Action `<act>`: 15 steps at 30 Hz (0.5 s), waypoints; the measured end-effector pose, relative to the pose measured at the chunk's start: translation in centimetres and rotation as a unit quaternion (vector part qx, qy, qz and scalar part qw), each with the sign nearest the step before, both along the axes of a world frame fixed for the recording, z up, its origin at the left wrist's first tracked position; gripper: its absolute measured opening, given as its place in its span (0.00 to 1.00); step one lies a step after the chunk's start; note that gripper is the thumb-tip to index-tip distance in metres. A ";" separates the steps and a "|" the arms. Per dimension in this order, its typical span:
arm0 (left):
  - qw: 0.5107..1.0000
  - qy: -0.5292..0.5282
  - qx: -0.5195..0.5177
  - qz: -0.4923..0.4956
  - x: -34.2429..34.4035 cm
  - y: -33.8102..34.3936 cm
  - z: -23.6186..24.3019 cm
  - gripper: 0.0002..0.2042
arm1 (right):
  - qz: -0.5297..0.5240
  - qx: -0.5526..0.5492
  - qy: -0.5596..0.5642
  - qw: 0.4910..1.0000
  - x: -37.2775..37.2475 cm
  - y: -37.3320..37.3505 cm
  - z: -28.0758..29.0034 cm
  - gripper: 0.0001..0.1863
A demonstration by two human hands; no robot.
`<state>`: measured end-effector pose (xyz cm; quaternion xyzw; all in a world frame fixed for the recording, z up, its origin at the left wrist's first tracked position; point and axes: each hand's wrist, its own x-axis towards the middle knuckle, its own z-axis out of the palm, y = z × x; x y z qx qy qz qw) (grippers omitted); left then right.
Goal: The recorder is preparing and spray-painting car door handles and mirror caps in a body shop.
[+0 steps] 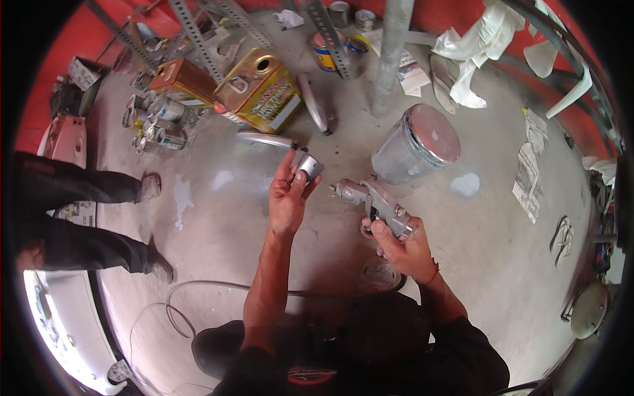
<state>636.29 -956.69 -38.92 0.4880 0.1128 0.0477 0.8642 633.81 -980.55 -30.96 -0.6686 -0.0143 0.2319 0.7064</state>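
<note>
My left hand [288, 203] is closed, pinching a small silver cap-like part [309, 165] with a small dark hole in it. My right hand [411, 249] wraps round the grip of a metal spray gun [375, 201], whose nozzle points left towards that part. A large translucent cup [401, 153] with a metal lid rises above the gun and appears fixed to it. Just beyond my left fingertips is a curved silver handle-like piece [265, 139]; whether it touches them I cannot tell. A similar silver piece [313, 105] lies farther off, beside a square yellow tin.
The square yellow tin [259, 92] and several small cans [165, 109] stand at the far left, near perforated metal legs [328, 36]. Another person's dark-trousered legs [99, 218] are at left. A hose [218, 284] curves over the floor. Newspaper [528, 175] and slippers [562, 239] lie at right.
</note>
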 end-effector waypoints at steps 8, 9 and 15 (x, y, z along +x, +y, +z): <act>0.999 -0.040 -0.017 0.009 -3.5 2.6 0.7 0.21 | 0.041 -0.034 -0.116 0.992 -2.4 3.4 2.1 0.18; 0.999 -0.042 -0.021 0.010 -3.6 2.8 0.7 0.21 | 0.042 -0.038 -0.119 0.991 -2.6 3.4 2.0 0.18; 0.999 -0.016 -0.016 0.032 -4.3 3.8 0.7 0.20 | 0.033 -0.078 -0.126 0.988 -3.2 3.9 1.8 0.14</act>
